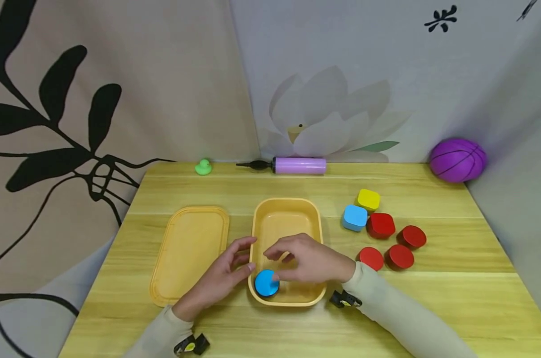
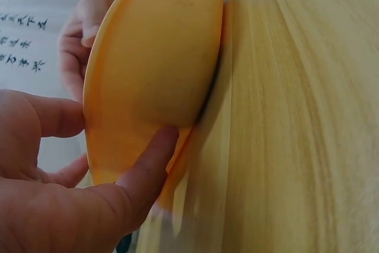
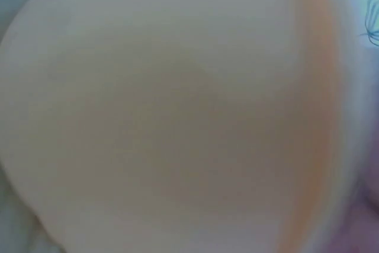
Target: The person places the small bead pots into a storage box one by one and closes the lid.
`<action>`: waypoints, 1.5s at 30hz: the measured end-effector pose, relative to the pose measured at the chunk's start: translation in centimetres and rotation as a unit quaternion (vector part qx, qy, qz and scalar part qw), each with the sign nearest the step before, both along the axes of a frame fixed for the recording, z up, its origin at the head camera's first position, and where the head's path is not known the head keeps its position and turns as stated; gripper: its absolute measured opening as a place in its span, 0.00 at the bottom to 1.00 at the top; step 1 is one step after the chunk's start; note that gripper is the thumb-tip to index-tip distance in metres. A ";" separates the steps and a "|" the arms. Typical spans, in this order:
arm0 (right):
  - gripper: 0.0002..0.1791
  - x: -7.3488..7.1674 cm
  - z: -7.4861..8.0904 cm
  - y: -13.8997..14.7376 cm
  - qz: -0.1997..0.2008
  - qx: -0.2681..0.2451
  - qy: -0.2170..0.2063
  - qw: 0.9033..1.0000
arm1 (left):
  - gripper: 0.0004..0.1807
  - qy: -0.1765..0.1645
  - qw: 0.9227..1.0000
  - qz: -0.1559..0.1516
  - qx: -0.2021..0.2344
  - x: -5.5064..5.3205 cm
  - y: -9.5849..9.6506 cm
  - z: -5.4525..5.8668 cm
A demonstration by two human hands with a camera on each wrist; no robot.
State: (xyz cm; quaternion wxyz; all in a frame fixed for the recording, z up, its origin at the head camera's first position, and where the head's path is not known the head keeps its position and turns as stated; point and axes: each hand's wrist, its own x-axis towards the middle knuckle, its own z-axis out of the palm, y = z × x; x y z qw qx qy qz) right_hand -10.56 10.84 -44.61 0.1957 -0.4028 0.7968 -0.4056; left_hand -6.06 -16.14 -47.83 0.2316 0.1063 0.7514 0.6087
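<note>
Head view: rests left hand, fingers extended, against orange box, lower centre; holds right hand, loosely bent, gripping nothing, by blue round block inside.

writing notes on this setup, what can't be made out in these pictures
- Head: the floor of the yellow tray under the right hand, hidden by that hand
- Head: the right edge of the blue block, covered by the same hand
- Left wrist: the tray's inside, hidden by its outer wall
- Right wrist: nearly everything, blurred
</note>
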 end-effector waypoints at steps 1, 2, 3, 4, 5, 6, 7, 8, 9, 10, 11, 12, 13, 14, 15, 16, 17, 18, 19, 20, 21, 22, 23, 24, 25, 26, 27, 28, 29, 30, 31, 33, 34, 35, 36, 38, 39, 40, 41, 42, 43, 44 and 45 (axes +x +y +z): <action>0.22 0.0 0.1 0.4 -0.007 -0.009 0.000 1.000 | 0.32 -0.002 1.000 0.001 0.003 0.0 0.0 0.0; 0.21 -0.1 0.3 0.8 -0.014 -0.017 0.002 1.000 | 0.32 -0.004 1.000 0.001 0.007 0.0 0.0 0.0; 0.21 -0.1 0.4 1.2 -0.022 -0.024 0.008 0.999 | 0.32 -0.006 1.000 0.001 0.011 0.0 0.0 0.0; 0.20 -0.2 0.6 1.7 -0.031 -0.029 0.015 0.999 | 0.32 -0.006 1.000 0.001 0.012 0.0 0.0 -0.1; 0.20 -0.2 0.8 2.1 -0.041 -0.033 0.020 0.998 | 0.32 -0.005 1.000 0.001 0.012 0.0 0.0 -0.1; 0.20 -0.3 0.9 2.6 -0.052 -0.035 0.026 0.998 | 0.32 -0.003 1.000 0.000 0.013 0.0 0.1 -0.1; 0.20 -0.4 0.9 3.1 -0.063 -0.036 0.031 0.997 | 0.32 -0.002 1.000 0.000 0.014 0.0 0.1 -0.1; 0.20 -0.4 1.0 3.6 -0.075 -0.034 0.038 0.996 | 0.32 -0.004 1.000 0.000 0.016 0.0 0.1 -0.2; 0.20 -0.5 1.0 4.1 -0.086 -0.034 0.044 0.995 | 0.32 -0.005 1.000 0.002 0.015 0.0 0.1 -0.2; 0.20 -0.5 1.1 4.6 -0.095 -0.034 0.047 0.994 | 0.32 -0.006 1.000 0.004 0.015 0.0 0.1 -0.2; 0.20 -0.6 1.0 5.1 -0.105 -0.034 0.052 0.992 | 0.32 -0.009 1.000 0.006 0.015 0.0 0.1 -0.2; 0.20 -0.6 1.0 5.6 -0.114 -0.036 0.056 0.991 | 0.32 -0.012 1.000 0.007 0.014 0.1 0.1 -0.2; 0.20 -0.6 1.0 6.2 -0.122 -0.041 0.056 0.990 | 0.32 -0.016 1.000 0.008 0.015 0.1 0.1 -0.1; 0.20 -0.6 1.0 6.7 -0.131 -0.047 0.057 0.989 | 0.32 -0.019 1.000 0.008 0.016 0.1 0.1 -0.2; 0.19 -0.6 1.0 7.2 -0.138 -0.057 0.051 0.987 | 0.32 -0.019 1.000 0.009 0.015 0.1 0.1 -0.2; 0.18 -0.5 1.1 7.8 -0.146 -0.065 0.049 0.986 | 0.33 -0.020 1.000 0.009 0.015 0.1 0.1 -0.1; 0.18 -0.5 1.1 8.3 -0.154 -0.075 0.051 0.984 | 0.33 -0.019 1.000 0.009 0.015 0.1 0.1 -0.1; 0.17 -0.5 1.1 8.8 -0.162 -0.084 0.051 0.982 | 0.33 -0.019 1.000 0.009 0.015 0.1 0.0 -0.1; 0.17 -0.5 1.2 9.4 -0.169 -0.091 0.052 0.980 | 0.33 -0.019 1.000 0.009 0.017 0.1 0.1 0.0; 0.17 -0.5 1.2 10.0 -0.177 -0.094 0.056 0.978 | 0.33 -0.019 1.000 0.008 0.017 0.1 0.0 0.0; 0.17 -0.5 1.1 10.5 -0.186 -0.097 0.058 0.976 | 0.33 -0.020 1.000 0.009 0.016 0.1 0.0 0.0; 0.17 -0.5 1.1 11.1 -0.196 -0.098 0.065 0.974 | 0.33 -0.019 1.000 0.010 0.015 0.1 0.0 0.1; 0.17 -0.4 1.0 11.7 -0.206 -0.096 0.069 0.971 | 0.33 -0.018 1.000 0.011 0.014 0.1 0.0 0.1; 0.17 -0.3 1.0 12.4 -0.217 -0.095 0.068 0.969 | 0.33 -0.018 1.000 0.011 0.015 0.0 0.0 0.1; 0.17 -0.2 1.0 13.0 -0.227 -0.095 0.070 0.967 | 0.33 -0.018 1.000 0.011 0.013 0.0 0.0 0.1; 0.18 -0.1 0.9 13.6 -0.237 -0.096 0.070 0.964 | 0.33 -0.017 1.000 0.011 0.012 0.0 0.0 0.1; 0.18 0.0 0.8 14.2 -0.246 -0.097 0.073 0.962 | 0.33 -0.017 1.000 0.013 0.010 0.0 0.0 0.1; 0.17 0.2 0.7 14.8 -0.256 -0.096 0.077 0.959 | 0.33 -0.016 1.000 0.013 0.009 0.0 -0.1 0.1; 0.17 0.3 0.7 15.5 -0.267 -0.093 0.085 0.955 | 0.33 -0.016 1.000 0.013 0.011 -0.1 0.0 0.0; 0.17 0.4 0.7 16.2 -0.276 -0.091 0.092 0.952 | 0.33 -0.016 1.000 0.012 0.012 -0.1 0.1 0.0; 0.17 0.5 0.7 16.7 -0.286 -0.086 0.100 0.949 | 0.33 -0.017 1.000 0.012 0.012 -0.1 0.1 0.0; 0.18 0.7 0.6 17.9 -0.310 -0.072 0.112 0.941 | 0.33 -0.019 1.000 0.013 0.013 0.0 0.0 0.0; 0.17 0.9 0.6 18.4 -0.324 -0.063 0.113 0.937 | 0.33 -0.019 1.000 0.013 0.013 0.0 0.0 0.0; 0.17 1.0 0.5 19.0 -0.338 -0.056 0.112 0.933 | 0.33 -0.019 1.000 0.012 0.013 0.0 0.0 0.0; 0.17 1.1 0.5 19.6 -0.353 -0.050 0.107 0.928 | 0.33 -0.019 1.000 0.011 0.014 0.0 -0.1 0.0; 0.17 1.2 0.2 20.8 -0.379 -0.041 0.102 0.919 | 0.34 -0.018 1.000 0.011 0.015 0.0 -0.1 0.0; 0.17 1.3 0.1 21.3 -0.391 -0.038 0.098 0.914 | 0.33 -0.017 1.000 0.011 0.016 0.0 -0.1 0.0; 0.17 1.3 0.0 21.9 -0.402 -0.037 0.097 0.910 | 0.34 -0.016 1.000 0.011 0.017 0.0 -0.2 0.0; 0.17 1.4 -0.2 22.4 -0.411 -0.037 0.099 0.906 | 0.34 -0.016 1.000 0.010 0.018 0.0 -0.2 0.0; 0.17 1.4 -0.5 23.0 -0.419 -0.036 0.103 0.902 | 0.34 -0.015 1.000 0.010 0.019 0.0 -0.2 0.0; 0.18 1.3 -0.7 23.5 -0.426 -0.036 0.106 0.898 | 0.34 -0.015 1.000 0.009 0.018 0.0 -0.2 0.0; 0.18 1.3 -1.0 24.1 -0.434 -0.035 0.107 0.894 | 0.34 -0.014 1.000 0.009 0.019 0.0 -0.2 0.0; 0.18 1.3 -1.3 24.6 -0.439 -0.031 0.109 0.891 | 0.33 -0.013 1.000 0.008 0.018 0.0 -0.2 0.0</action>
